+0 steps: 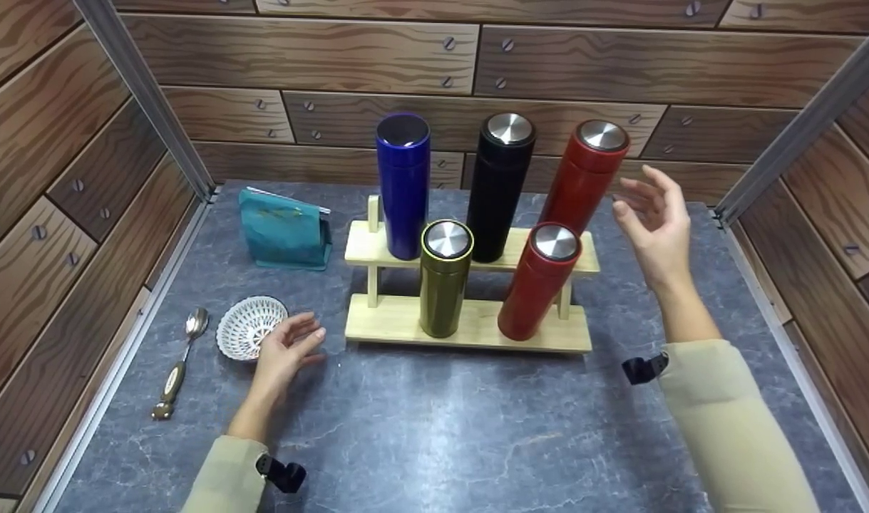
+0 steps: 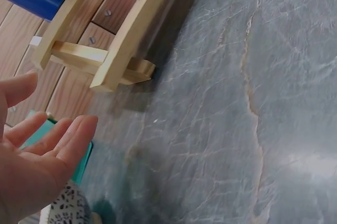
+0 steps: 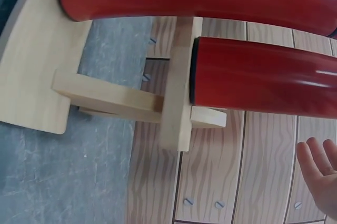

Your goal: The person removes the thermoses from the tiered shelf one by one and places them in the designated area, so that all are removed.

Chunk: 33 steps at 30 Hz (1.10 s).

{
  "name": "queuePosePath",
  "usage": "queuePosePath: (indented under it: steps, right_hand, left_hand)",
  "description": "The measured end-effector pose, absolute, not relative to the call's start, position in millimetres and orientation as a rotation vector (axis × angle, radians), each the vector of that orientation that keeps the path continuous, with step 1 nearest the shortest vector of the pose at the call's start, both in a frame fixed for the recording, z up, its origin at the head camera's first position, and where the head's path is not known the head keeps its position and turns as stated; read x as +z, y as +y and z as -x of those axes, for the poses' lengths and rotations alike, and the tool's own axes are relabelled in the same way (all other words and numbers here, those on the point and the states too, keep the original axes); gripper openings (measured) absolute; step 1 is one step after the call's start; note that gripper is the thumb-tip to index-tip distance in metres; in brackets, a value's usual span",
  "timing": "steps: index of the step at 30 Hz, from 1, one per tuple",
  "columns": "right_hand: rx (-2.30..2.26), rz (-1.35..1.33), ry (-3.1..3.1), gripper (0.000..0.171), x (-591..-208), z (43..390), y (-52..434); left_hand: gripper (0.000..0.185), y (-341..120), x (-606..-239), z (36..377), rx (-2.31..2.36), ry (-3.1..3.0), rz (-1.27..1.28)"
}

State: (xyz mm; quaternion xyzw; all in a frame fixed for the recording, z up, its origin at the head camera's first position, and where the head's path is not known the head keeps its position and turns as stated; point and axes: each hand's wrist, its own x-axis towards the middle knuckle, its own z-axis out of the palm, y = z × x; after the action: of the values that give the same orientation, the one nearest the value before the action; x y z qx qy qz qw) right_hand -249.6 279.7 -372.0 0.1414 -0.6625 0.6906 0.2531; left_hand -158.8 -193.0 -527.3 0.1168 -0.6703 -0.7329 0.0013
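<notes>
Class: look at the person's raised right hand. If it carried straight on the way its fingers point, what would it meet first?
Probably the tall red metal-capped flask on the rack's upper shelf: the right hand is open beside it, fingers aimed at it. Depth is unclear.

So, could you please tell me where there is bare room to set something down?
The table is bare in front of the wooden rack, between the left hand and right sleeve. It is crowded by the basket, spoon and pouch.
</notes>
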Motion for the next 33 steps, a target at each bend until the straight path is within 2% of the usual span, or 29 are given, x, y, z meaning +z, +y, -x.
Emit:
queuePosePath:
  steps: [12,19,33]
  right_hand:
    - [1.852,-0.417,-1.856,0.063,-355,271,269]
    - [1.833,-0.393,-1.892,0.064,-336,265,254]
    - [1.833,-0.39,-1.933,0.07,-328,268,243]
  left_hand:
    - [0.053,-185,-541,164,-2.372,-2.096,-0.464]
    - [0.053,-179,-548,169,-2.408,-2.093,-0.494]
    - [0.048,-171,-558,178,-2.515,-1.994,-0.523]
